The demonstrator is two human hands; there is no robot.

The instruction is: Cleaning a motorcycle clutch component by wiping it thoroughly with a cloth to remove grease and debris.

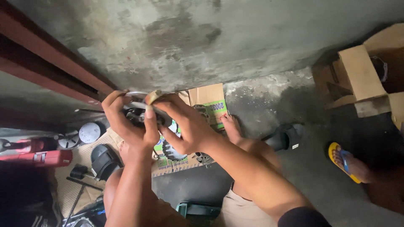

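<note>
Head view: sat low over flattened cardboard [206,101] on concrete floor [294,176], toothed disc [172,151] lying on it. Left hand [126,122] wrapped round round metal part [139,111], held up at chest level. Right hand [185,126] pinching small piece [152,96] onto its top. Likely mid-fitting; next probably needed steady alignment and firm press.

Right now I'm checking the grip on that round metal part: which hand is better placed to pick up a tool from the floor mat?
Probably the left. The left hand cups the round metal part directly above the tools on the cardboard mat. The right hand sits farther away, fingers pinched on the part.
</note>
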